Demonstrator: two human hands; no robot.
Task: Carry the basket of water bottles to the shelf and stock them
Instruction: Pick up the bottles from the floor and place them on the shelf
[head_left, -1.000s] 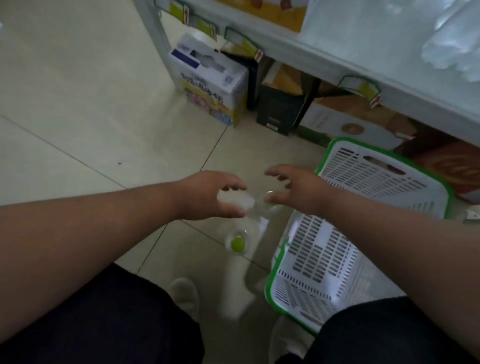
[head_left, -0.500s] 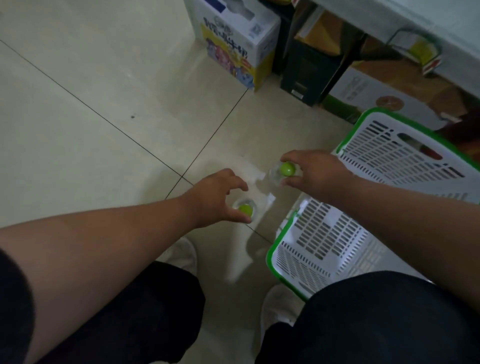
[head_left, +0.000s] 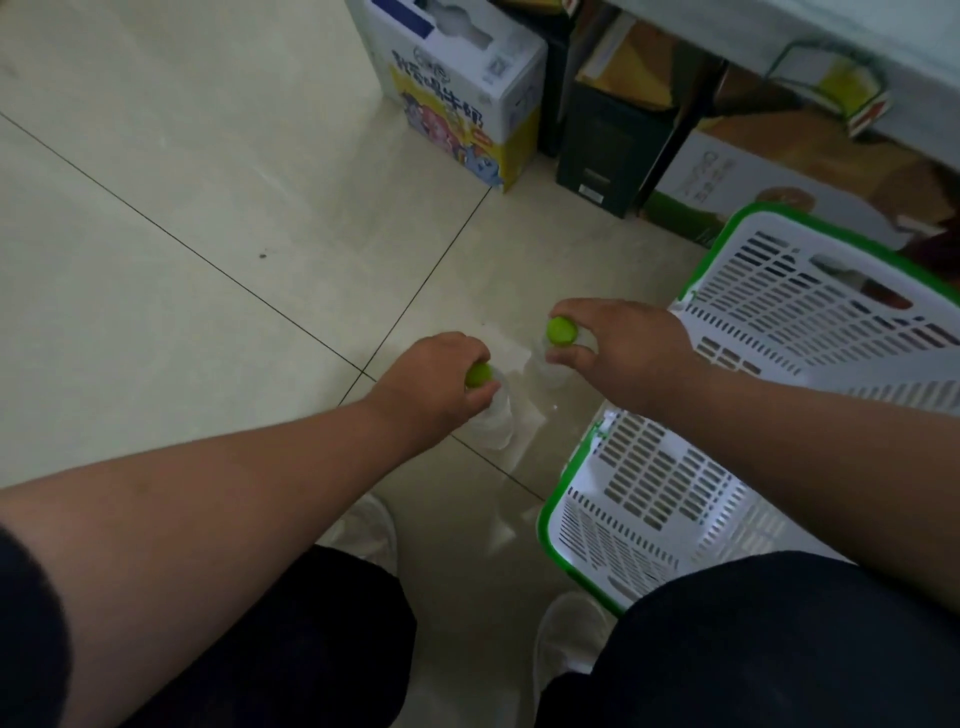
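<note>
Since each hand, left hand (head_left: 436, 379) and right hand (head_left: 618, 348), pinches a clear, thin-walled bottle neck under its green cap (head_left: 562, 331), lift vertically; basket (head_left: 831, 332) sits at 3 o'clock.

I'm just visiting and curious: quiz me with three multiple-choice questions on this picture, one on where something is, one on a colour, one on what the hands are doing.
1. Where is the basket?
A. on the floor by the right arm
B. on the shelf
C. on the person's lap

2. What colour are the bottle caps?
A. red
B. green
C. white

3. What are the hands doing?
A. both hang open
B. only the left one holds something
C. each grips a bottle near its cap

Answers:
1 A: the basket stands on the tiles under the right arm.
2 B: the left cap and the right cap are both green.
3 C: the left hand closes on the left bottle, and the right hand closes on the right bottle.
</note>
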